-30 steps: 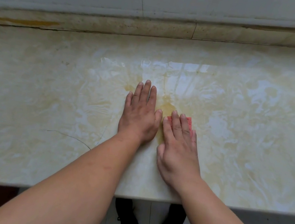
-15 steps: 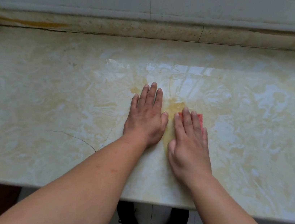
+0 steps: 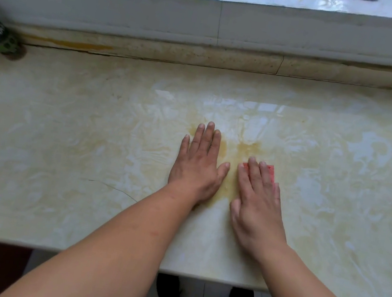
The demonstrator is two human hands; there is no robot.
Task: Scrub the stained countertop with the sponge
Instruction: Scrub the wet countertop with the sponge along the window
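A cream marble countertop (image 3: pixel 69 145) carries a yellow-brown stain (image 3: pixel 246 148) near its middle, with wet smears around it. My right hand (image 3: pixel 256 202) lies flat on a red sponge (image 3: pixel 271 172) and presses it onto the counter just right of the stain; only the sponge's far right corner shows past my fingers. My left hand (image 3: pixel 198 166) rests palm down on the counter beside it, fingers together, holding nothing.
A green-labelled bottle (image 3: pixel 0 36) lies at the far left by the back ledge (image 3: pixel 203 55). A grey windowsill (image 3: pixel 257 28) rises behind. The counter's front edge (image 3: pixel 25 241) runs below my forearms, with my feet on the floor beneath.
The view has tilted up, bringing the bottle and sill into sight. My right hand with the sponge has slid slightly right, away from the left hand, which stays flat.
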